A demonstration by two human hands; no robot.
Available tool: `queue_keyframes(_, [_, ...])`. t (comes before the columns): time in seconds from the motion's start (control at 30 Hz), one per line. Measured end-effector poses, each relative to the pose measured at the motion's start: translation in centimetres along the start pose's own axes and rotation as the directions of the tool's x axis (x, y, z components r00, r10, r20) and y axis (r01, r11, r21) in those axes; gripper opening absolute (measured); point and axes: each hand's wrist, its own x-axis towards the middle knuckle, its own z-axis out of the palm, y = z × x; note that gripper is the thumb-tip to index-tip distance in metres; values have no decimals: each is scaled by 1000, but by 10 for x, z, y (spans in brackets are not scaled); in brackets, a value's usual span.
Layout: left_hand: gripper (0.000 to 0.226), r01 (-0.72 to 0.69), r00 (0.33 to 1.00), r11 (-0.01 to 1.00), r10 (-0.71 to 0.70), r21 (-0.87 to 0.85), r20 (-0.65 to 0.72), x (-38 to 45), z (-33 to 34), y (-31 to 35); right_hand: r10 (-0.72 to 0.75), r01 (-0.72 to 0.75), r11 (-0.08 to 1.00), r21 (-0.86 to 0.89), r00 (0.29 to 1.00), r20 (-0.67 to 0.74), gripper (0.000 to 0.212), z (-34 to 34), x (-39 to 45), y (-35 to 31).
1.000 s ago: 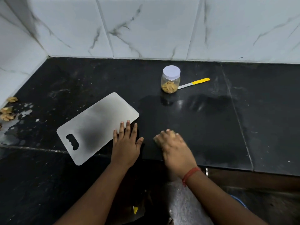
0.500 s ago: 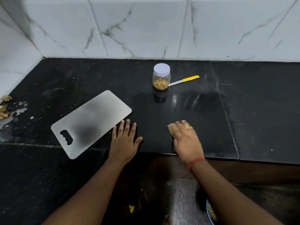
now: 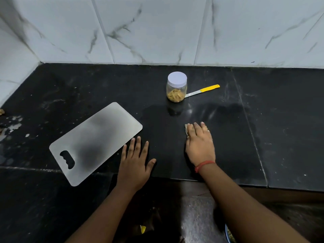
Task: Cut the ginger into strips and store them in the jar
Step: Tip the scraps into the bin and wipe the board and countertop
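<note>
The jar (image 3: 176, 87) stands upright at the back of the black counter (image 3: 280, 137), white lid (image 3: 177, 78) on, and ginger strips (image 3: 175, 96) sit piled in its bottom. Just right of the jar lies the knife (image 3: 201, 91), yellow handle pointing away to the right, the blade tip reaching in behind the jar's base. In front of the jar and a little to the right, the right hand (image 3: 199, 142) presses palm-down on the counter, fingers fairly straight and close together, covering a small pale cloth or pad (image 3: 186, 128) whose edge peeks out at the fingertips; what exactly it is cannot be told. A red thread (image 3: 204, 165) circles that wrist. In front of the jar and to the left, the left hand (image 3: 135, 165) lies flat on the counter, fingers spread and straight, thumb out to the right, holding nothing; its fingertips sit right at the near edge of the steel board (image 3: 94, 141), and whether they touch it is hard to say. The board lies flat and angled, left of and nearer than the jar, its handle cutout toward the near left. A damp, smeared patch shines on the counter between the jar and the right hand. Far to the left of the jar, by the tiled wall (image 3: 157, 28), are some pale scraps (image 3: 2, 112) and wet marks.
</note>
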Motion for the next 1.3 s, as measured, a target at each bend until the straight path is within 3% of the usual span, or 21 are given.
queue_keyframes(0.03, [71,-9,1000,1000,9,-5,-13,3,-2,3,-35,35,999,-9,999,11,51,1,6,-5])
queue_keyframes(0.1, [71,-60,998,998,60,-6,-20,12,-4,7,-327,330,944,-30,942,69,49,11,15,-13])
queue_keyframes(0.13, [71,-84,996,996,84,-4,-10,18,-4,8,-354,357,934,-28,933,71,49,11,24,-11])
queue_keyframes(0.23, [72,-114,993,993,114,7,11,35,-3,11,21,-21,1000,12,1000,-7,52,9,48,-1])
queue_keyframes(0.27, [72,-120,993,993,119,2,12,42,-1,12,8,-8,1000,-12,1000,7,52,9,53,0])
queue_keyframes(0.33, [72,-157,987,988,157,-1,24,53,1,12,-191,194,980,-53,980,60,52,13,60,6])
queue_keyframes(0.37, [72,-178,984,984,178,6,32,58,2,12,-197,200,978,-59,979,55,51,11,64,14])
queue_keyframes(0.47, [72,-196,979,980,195,26,54,71,4,16,86,-86,996,-22,996,-13,52,7,76,36])
queue_keyframes(0.57, [71,-241,968,971,239,10,78,84,3,22,-78,84,992,-94,995,63,51,11,75,52])
queue_keyframes(0.6, [71,-261,962,965,260,6,79,89,3,25,-27,32,995,-95,998,49,51,8,75,62])
queue_keyframes(0.67, [70,-279,959,960,279,-9,55,99,-1,34,234,-235,971,-41,972,-27,54,1,77,82])
queue_keyframes(0.7, [70,-286,957,958,287,-23,41,104,-2,40,280,-281,959,-44,960,-30,56,-1,77,86])
queue_keyframes(0.8, [70,-327,943,944,329,-45,41,120,-2,56,43,-39,995,-95,998,41,52,2,72,99])
queue_keyframes(0.93, [71,-332,940,943,334,-36,72,143,1,81,318,-318,945,-73,948,-4,56,-6,76,135])
queue_keyframes(1.03, [70,-350,932,936,352,-38,89,157,5,103,150,-150,987,-54,989,11,52,-4,74,142])
queue_keyframes(1.17, [70,-366,926,930,368,-34,88,177,7,135,176,-176,984,-22,984,-35,53,-9,72,161])
queue_keyframes(1.3, [69,-362,927,932,362,-18,97,196,8,157,110,-109,994,26,993,-43,56,-7,70,168])
